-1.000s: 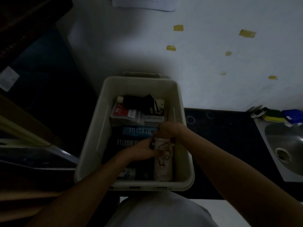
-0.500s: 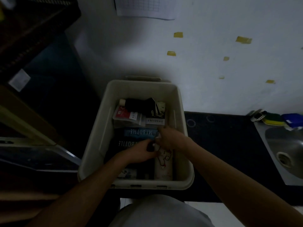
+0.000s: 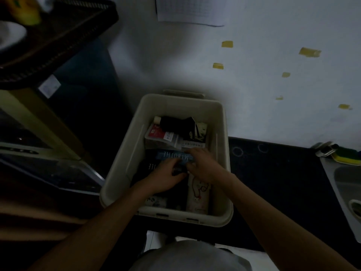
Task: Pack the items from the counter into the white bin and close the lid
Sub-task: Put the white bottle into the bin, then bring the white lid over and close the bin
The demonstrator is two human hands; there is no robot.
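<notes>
White plastic bin (image 3: 181,106) holds a cream cartoon-printed bottle (image 3: 198,194), near right: probably smooth, light; grip mid-barrel. Left hand (image 3: 166,178) and right hand (image 3: 205,167) meet at its far end, fingers' hold unclear.

Bin (image 3: 125,167): stands on the left end of the counter (image 3: 273,182), its far side against the wall (image 3: 175,55).
Far end of the bin: a packet (image 3: 162,135) lies there, with a soft bundle (image 3: 173,123) on it.
Middle of the bin: two lettered boxes lie crosswise, the nearer box (image 3: 150,167) just before the farther box (image 3: 172,155).
Right side of the bin: a bottle (image 3: 199,194) lies lengthwise along the right wall.
Hands: the left hand (image 3: 166,177) and right hand (image 3: 203,167) meet inside the bin, over the bottle's far end and the boxes.
Sink (image 3: 347,184): at the right end of the counter, well apart from the bin.
Sponge (image 3: 347,154): on the sink's far edge.
Rack (image 3: 58,36): to the left of the bin, higher up.
</notes>
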